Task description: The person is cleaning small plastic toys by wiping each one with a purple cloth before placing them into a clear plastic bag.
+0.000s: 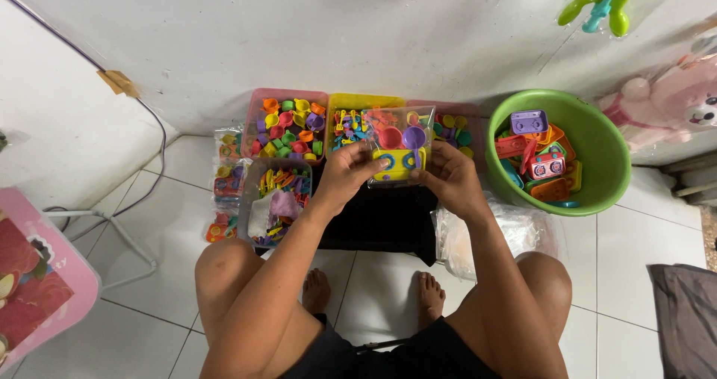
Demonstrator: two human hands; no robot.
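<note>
Fingers of both hands grip a clear plastic packet [399,149] of toy pieces, the left hand [349,176] pinching its left edge, the right hand [448,177] its right. Just beyond the fingertips sit a pink tray [258,99] and a yellow tray [366,100] of small coloured parts. Well off to the right hand's side stands a green basin [606,146] of toy stoves.

Your left hand [345,176] and right hand [447,179] hold a clear plastic bag of toy pieces [398,149] between them, above a black cloth [381,222]. Behind it three plastic trays [287,95] line the wall; a green round plastic basin [597,151] sits right.
</note>
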